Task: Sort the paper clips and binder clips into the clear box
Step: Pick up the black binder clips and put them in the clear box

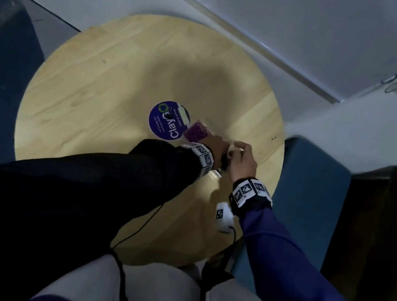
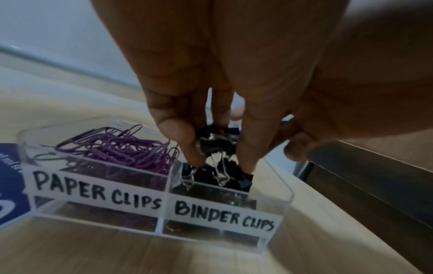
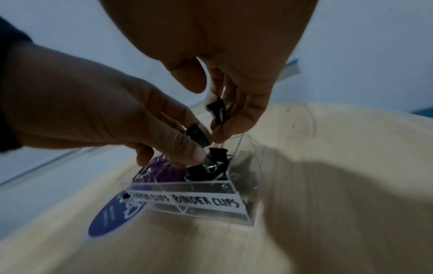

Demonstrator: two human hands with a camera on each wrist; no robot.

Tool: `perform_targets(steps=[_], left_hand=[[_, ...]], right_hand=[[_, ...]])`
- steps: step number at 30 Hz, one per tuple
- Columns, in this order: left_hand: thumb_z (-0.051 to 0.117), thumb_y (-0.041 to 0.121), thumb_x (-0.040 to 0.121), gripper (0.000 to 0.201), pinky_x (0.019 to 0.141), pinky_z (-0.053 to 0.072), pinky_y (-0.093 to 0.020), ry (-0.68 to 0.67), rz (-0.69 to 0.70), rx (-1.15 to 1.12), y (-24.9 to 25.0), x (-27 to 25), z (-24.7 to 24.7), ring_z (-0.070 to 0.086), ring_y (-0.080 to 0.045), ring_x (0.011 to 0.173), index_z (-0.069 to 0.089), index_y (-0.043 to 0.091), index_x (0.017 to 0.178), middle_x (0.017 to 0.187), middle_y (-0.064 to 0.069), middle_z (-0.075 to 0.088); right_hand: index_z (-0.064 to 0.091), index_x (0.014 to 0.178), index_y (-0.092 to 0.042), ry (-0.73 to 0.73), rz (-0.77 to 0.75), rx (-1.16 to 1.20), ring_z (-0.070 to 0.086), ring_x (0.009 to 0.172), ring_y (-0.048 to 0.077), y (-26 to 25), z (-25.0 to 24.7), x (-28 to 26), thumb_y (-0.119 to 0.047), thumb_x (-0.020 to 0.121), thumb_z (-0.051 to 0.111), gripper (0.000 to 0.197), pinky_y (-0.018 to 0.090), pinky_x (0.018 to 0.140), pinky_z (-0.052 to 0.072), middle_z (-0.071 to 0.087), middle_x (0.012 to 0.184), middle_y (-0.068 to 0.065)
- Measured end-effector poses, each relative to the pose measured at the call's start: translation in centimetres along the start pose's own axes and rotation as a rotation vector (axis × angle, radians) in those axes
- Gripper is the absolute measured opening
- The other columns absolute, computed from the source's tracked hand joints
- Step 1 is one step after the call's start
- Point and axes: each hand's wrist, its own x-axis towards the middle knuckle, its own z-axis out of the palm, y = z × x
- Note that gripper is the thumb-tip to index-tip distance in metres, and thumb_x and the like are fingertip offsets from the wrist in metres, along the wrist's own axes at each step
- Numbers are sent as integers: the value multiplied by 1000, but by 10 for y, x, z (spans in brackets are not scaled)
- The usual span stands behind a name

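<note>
A: Box (image 2: 269, 187) sitting on table (image 1: 97, 84); purple paper clips (image 2: 121, 148) left compartment, binder clips (image 2: 234, 176) right.
B: Head view hiding that. Left hand (image 3: 93, 115) pinching black clips over binder side; right hand (image 3: 225, 61) pinching one clip (image 3: 219, 111).

Paper clips (image 2: 121, 152) are purple, binder clips (image 2: 225, 174) right beside them are black with silver wire handles. Clear box (image 2: 284, 194) has white labels with black handwriting; the sticker (image 1: 164, 120) beside it is dark blue and white on the pale wood table (image 1: 97, 84).
</note>
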Motion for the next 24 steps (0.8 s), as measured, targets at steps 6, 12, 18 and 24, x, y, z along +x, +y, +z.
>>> perform_targets(steps=[6, 12, 18, 24], left_hand=[[50, 23, 87, 33, 87, 50, -28, 257, -62, -164, -45, -20, -14, 67, -24, 100, 68, 19, 115, 109, -4, 72], [43, 18, 98, 45, 103, 41, -44, 298, -382, -52, -133, -18, -22, 39, -33, 131, 44, 23, 142, 147, -9, 42], [38, 17, 103, 43, 106, 38, -45, 97, -345, 94, -144, -26, 12, 35, -33, 136, 39, 17, 146, 151, -10, 39], [39, 11, 99, 26, 84, 44, -42, 246, -356, -24, -139, -60, 50, 48, -35, 113, 50, 6, 122, 124, -20, 53]], right_hand=[[54, 124, -18, -124, -172, -169, 64, 97, 30, 4, 3, -3, -10, 91, 45, 36, 28, 77, 50, 66, 112, 11], [55, 125, -25, -38, -350, -370, 64, 83, 31, 4, 5, -13, -7, 85, 46, 44, 39, 71, 54, 66, 110, 8], [61, 112, -23, 136, -290, -295, 64, 81, 25, 11, 2, -17, -5, 87, 47, 34, 31, 68, 51, 69, 96, 3], [62, 102, -18, 229, -325, -227, 58, 82, 20, 18, 5, -27, -6, 83, 51, 25, 27, 65, 46, 59, 91, 1]])
